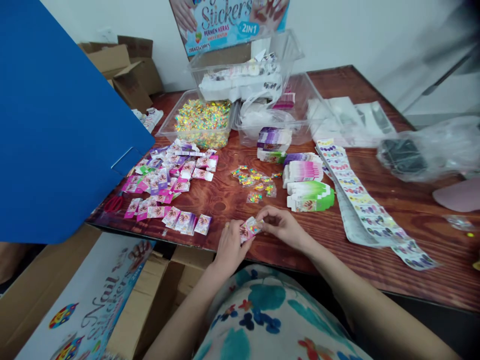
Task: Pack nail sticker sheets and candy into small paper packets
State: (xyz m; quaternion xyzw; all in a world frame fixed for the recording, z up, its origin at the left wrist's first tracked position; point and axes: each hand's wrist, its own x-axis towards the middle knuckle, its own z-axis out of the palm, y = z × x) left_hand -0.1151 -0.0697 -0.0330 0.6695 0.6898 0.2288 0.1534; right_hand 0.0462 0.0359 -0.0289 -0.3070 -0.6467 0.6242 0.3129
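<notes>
My left grip (231,246) is clamped on a small pink-and-white cardboard box (244,232); at the box's right end, my right grip (281,225) pinches a clear plastic sachet of multicoloured pieces (255,226).

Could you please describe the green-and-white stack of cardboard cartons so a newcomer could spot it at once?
On the reddish-brown wood-grain table, find the person's bare right hand. Beyond it, left of the long white sticker strips, lies the green-and-white stack of cardboard cartons. Its bright green end sets it apart from the pink-and-white carton stack behind it.
</notes>
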